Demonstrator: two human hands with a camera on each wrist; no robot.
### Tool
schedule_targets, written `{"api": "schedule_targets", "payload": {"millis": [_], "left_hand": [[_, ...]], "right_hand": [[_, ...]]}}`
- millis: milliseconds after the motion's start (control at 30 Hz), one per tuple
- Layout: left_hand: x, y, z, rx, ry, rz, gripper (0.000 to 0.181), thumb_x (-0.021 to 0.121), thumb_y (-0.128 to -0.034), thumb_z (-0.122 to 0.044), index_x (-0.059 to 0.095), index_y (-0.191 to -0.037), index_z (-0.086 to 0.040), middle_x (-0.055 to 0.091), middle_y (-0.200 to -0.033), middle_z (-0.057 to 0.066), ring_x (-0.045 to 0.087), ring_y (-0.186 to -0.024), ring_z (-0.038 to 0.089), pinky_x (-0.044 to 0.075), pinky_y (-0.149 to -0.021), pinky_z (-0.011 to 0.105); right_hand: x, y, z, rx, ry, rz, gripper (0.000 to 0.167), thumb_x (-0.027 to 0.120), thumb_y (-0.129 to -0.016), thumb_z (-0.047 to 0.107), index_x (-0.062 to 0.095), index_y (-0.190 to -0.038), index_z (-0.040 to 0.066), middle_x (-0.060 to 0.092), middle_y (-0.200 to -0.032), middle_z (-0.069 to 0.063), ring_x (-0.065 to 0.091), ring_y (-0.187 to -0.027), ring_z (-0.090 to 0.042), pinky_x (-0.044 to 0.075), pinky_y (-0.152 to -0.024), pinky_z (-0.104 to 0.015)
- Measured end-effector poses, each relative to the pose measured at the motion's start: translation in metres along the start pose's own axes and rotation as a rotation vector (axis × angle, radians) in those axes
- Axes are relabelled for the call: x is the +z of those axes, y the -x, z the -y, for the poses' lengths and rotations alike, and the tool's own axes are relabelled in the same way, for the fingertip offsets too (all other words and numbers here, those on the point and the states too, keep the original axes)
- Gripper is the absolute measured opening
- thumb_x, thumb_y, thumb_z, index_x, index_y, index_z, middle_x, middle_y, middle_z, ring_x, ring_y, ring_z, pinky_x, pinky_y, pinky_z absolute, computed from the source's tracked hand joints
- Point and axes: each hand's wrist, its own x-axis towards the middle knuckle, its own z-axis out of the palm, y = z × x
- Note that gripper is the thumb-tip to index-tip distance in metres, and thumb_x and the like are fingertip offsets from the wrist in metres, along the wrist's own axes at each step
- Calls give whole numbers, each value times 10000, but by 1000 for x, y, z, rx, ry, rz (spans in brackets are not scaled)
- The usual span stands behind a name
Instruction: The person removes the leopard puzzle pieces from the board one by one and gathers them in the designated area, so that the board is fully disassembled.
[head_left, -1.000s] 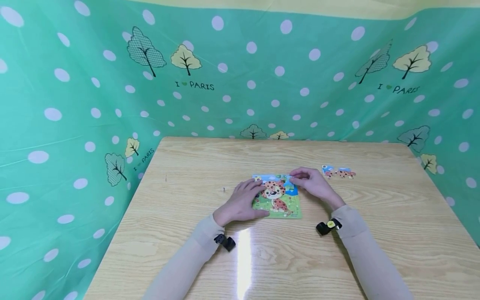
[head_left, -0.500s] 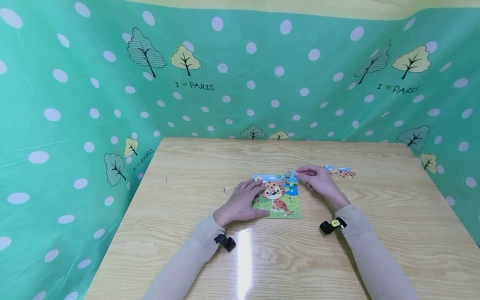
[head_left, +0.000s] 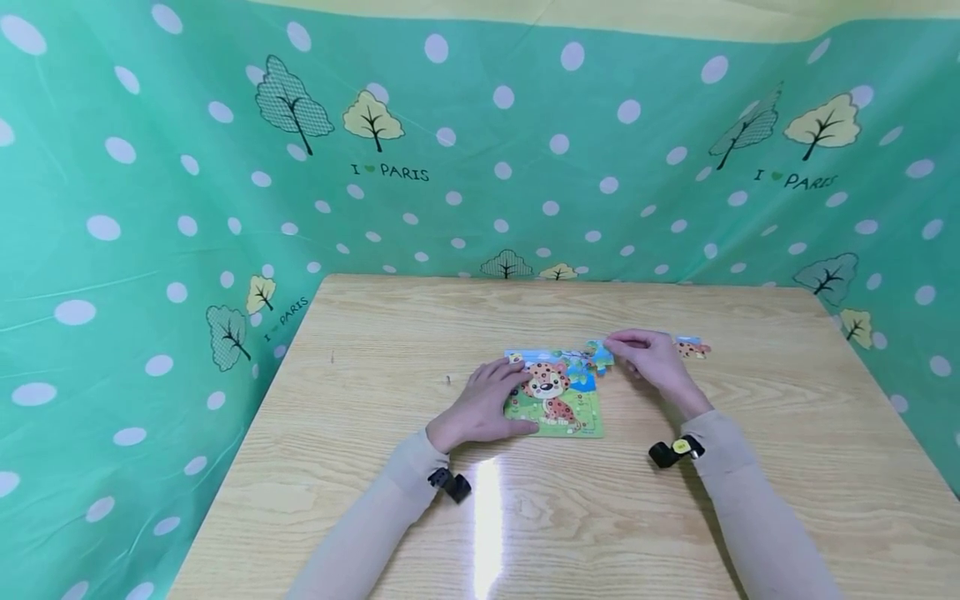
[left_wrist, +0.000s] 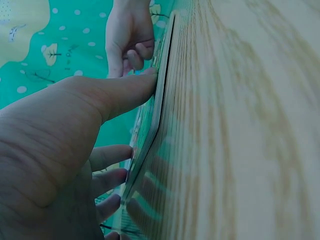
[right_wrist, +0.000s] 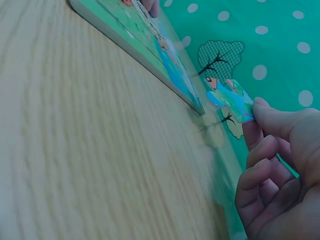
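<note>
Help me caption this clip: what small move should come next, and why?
Probably carry the puzzle piece right and set it by the loose piece: the right hand pinches it raised and has drawn it rightward, while the left hand touches the board.

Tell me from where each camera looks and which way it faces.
Head: on the head, faces forward and down to table, puzzle, curtain; left hand, right hand, sleeves show.
Left wrist: on that wrist, faces along the puzzle's edge; left hand near, right hand beyond.
Right wrist: on that wrist, faces the held piece and puzzle; right hand near, left hand partly at top.
Shared: head and right wrist show the held piece.
</note>
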Motion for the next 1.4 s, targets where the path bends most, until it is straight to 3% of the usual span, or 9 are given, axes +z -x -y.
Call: {"api": "schedule_targets", "payload": {"millis": [367,600,900,1100,1300,1400], "left_hand": [[0,0,1,-2,7,3,871,758,-924,-547,437,-1634,-158,333,-1747,70,181,-1658,324,123,-1347,601],[0,0,1,-8,-19,7,876,754,-925,-562,430,-1638,-170,322,-1754,53,179,-1659,319,128,-1350,591],[0,-1,1,4,-10,4,864,750,-928,-565,440,-1632,-170,314,-1757,59,179,-1657,327,130,-1349,594],[1,-1,2,4,-26,6,864,749,-930,-570,439,-1632,-174,308,-1760,56,179,-1658,319,134,-1350,588],[2,-2,2,2,-26,6,875,749,-927,-575,431,-1637,-174,309,-1760,51,172,-1660,319,130,-1350,590],[3,-3,2,-1,-28,4,881,751,-924,-580,432,-1637,-174,314,-1757,46,174,-1660,314,131,-1352,581]], "right_hand": [[-18,0,-6,10,45,-55,540,652,-1064,425,655,-1414,13,685,-900,74,563,-683,-61,502,-570,-235],[-36,1,-12,25,20,-58,576,616,-1085,415,589,-1463,-18,650,-839,164,478,-621,-22,408,-518,-217],[-66,5,-17,46,35,-95,593,590,-1090,437,568,-1460,-25,595,-778,147,443,-589,-21,406,-522,-228],[-79,5,-24,69,-32,-137,441,630,-1072,426,633,-1344,79,622,-773,191,465,-589,-4,413,-515,-201],[-92,7,-31,98,-10,-177,528,635,-1065,455,616,-1420,65,637,-835,188,534,-681,-21,473,-574,-194],[-100,8,-36,116,-13,-183,391,634,-1066,453,651,-1353,189,637,-847,186,542,-698,-24,481,-591,-192]]}}
